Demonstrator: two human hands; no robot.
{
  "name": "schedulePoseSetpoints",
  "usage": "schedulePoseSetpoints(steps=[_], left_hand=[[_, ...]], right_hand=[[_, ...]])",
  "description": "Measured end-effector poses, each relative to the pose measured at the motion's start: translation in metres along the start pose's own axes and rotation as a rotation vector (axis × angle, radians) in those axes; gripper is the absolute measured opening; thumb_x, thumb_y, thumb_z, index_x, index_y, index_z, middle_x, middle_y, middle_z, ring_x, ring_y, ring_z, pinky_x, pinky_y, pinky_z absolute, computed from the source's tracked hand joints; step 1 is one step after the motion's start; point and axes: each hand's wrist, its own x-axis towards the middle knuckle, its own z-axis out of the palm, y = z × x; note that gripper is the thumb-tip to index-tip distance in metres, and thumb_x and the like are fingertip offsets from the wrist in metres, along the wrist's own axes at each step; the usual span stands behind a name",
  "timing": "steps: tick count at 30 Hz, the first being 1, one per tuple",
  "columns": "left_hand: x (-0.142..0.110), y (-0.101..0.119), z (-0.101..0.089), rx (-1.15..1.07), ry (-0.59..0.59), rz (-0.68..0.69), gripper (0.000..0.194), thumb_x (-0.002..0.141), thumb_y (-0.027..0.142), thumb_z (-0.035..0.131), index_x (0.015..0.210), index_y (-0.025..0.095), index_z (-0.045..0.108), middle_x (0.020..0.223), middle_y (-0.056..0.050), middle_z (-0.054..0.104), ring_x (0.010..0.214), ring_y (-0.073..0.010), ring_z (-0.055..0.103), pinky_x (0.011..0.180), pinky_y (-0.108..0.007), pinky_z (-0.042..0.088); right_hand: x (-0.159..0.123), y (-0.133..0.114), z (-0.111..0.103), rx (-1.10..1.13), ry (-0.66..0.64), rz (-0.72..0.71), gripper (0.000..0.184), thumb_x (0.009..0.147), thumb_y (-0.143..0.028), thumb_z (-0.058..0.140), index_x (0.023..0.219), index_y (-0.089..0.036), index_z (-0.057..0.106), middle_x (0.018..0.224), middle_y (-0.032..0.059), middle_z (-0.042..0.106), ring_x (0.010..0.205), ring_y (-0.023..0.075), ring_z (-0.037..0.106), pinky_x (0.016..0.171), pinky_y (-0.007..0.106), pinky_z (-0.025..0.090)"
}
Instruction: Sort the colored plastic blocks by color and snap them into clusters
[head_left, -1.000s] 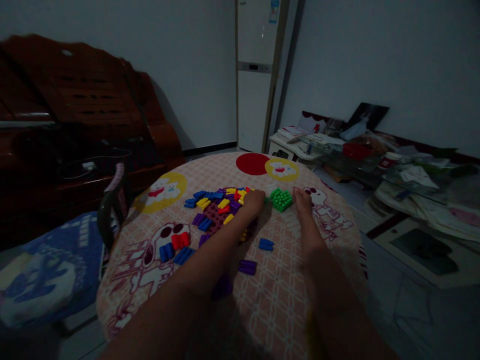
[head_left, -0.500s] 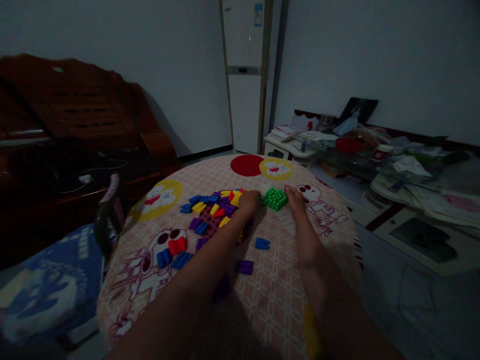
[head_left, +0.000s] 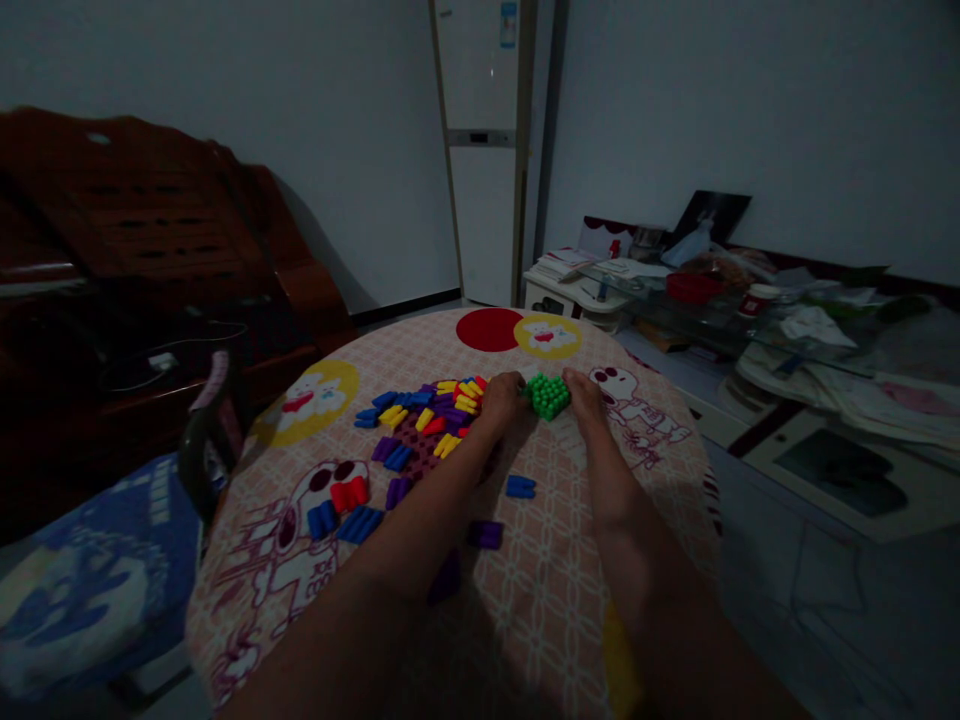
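Note:
A green knobbly block (head_left: 550, 396), made of many small round bumps, lies on the patterned tablecloth (head_left: 555, 560) between my hands. My left hand (head_left: 502, 402) is closed at its left edge, with a bit of green at the fingertips. What else those fingers hold is hidden behind the hand. On the block's right side my right hand (head_left: 586, 396) rests with fingers stretched forward, close against it; contact is hard to make out. Left of my left hand spreads a loose pile of yellow pieces (head_left: 424, 419), purple pieces and blue pieces (head_left: 397, 458).
Nearer on the cloth lie a single blue piece (head_left: 520, 486), a purple piece (head_left: 486, 534) and a red piece (head_left: 349, 493). A chair (head_left: 202, 430) stands at the left. To the right, a cluttered cabinet (head_left: 810, 450) runs along the wall, beyond the round table's edge.
My left hand has come closer to the green block's left side, covering the gap there. My right hand stays beside the block. The view has shifted slightly.

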Motion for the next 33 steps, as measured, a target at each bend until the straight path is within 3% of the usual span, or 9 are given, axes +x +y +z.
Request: schedulePoseSetpoints(steps=[5, 10, 14, 21, 25, 29, 33], left_hand=[[-0.001, 0.000, 0.005, -0.050, -0.009, 0.029, 0.060, 0.074, 0.018, 0.074, 0.132, 0.012, 0.059, 0.128, -0.015, 0.067, 0.118, -0.0249, 0.064, 0.098, -0.031, 0.050], [0.002, 0.001, 0.009, -0.035, -0.111, -0.006, 0.083, 0.071, 0.021, 0.080, 0.146, 0.010, 0.047, 0.140, -0.020, 0.061, 0.128, -0.0299, 0.060, 0.105, -0.034, 0.047], [0.006, 0.003, 0.013, -0.005, -0.120, 0.000, 0.083, 0.069, 0.026, 0.083, 0.144, 0.012, 0.050, 0.138, -0.018, 0.062, 0.128, -0.0299, 0.060, 0.104, -0.033, 0.048], [0.008, 0.002, 0.015, 0.023, -0.121, 0.055, 0.059, 0.072, 0.030, 0.081, 0.127, 0.014, 0.064, 0.124, -0.014, 0.070, 0.114, -0.0281, 0.067, 0.095, -0.032, 0.052], [0.008, 0.004, 0.014, -0.002, -0.114, 0.056, 0.064, 0.070, 0.027, 0.082, 0.130, 0.014, 0.062, 0.126, -0.014, 0.070, 0.116, -0.0294, 0.066, 0.098, -0.034, 0.052], [0.009, 0.003, -0.008, -0.049, -0.093, 0.056, 0.075, 0.067, 0.020, 0.085, 0.137, 0.011, 0.059, 0.134, -0.017, 0.066, 0.119, -0.0296, 0.066, 0.101, -0.034, 0.052], [0.001, -0.030, -0.058, -0.266, 0.016, 0.156, 0.061, 0.072, 0.017, 0.080, 0.131, 0.016, 0.065, 0.132, -0.014, 0.067, 0.111, -0.0252, 0.069, 0.092, -0.034, 0.058]], right_hand=[[-0.001, -0.001, 0.001, 0.026, -0.010, 0.008, 0.060, 0.080, -0.063, 0.052, 0.112, -0.017, 0.073, 0.120, 0.0123, 0.074, 0.114, 0.0248, 0.067, 0.103, 0.041, 0.049], [-0.004, -0.004, 0.001, 0.061, -0.034, 0.013, 0.056, 0.084, -0.062, 0.051, 0.111, -0.019, 0.073, 0.117, 0.0099, 0.075, 0.113, 0.0248, 0.067, 0.104, 0.042, 0.048], [-0.007, -0.010, 0.001, 0.067, -0.056, 0.007, 0.052, 0.084, -0.061, 0.050, 0.106, -0.020, 0.075, 0.116, 0.0076, 0.075, 0.114, 0.0239, 0.065, 0.107, 0.039, 0.045], [-0.009, -0.017, 0.006, 0.076, -0.100, 0.048, 0.058, 0.080, -0.067, 0.051, 0.101, -0.018, 0.074, 0.110, 0.0085, 0.076, 0.109, 0.0267, 0.066, 0.101, 0.040, 0.048], [-0.010, -0.017, 0.007, 0.067, -0.102, 0.028, 0.056, 0.082, -0.066, 0.050, 0.100, -0.019, 0.074, 0.108, 0.0089, 0.076, 0.109, 0.0260, 0.066, 0.101, 0.040, 0.048], [-0.005, -0.008, 0.006, 0.063, -0.021, 0.021, 0.058, 0.082, -0.066, 0.049, 0.106, -0.019, 0.073, 0.106, 0.0097, 0.076, 0.105, 0.0248, 0.068, 0.097, 0.041, 0.051], [0.001, -0.004, 0.005, 0.040, 0.063, -0.019, 0.060, 0.081, -0.065, 0.048, 0.108, -0.018, 0.072, 0.110, 0.0119, 0.075, 0.108, 0.0251, 0.067, 0.095, 0.041, 0.053]])
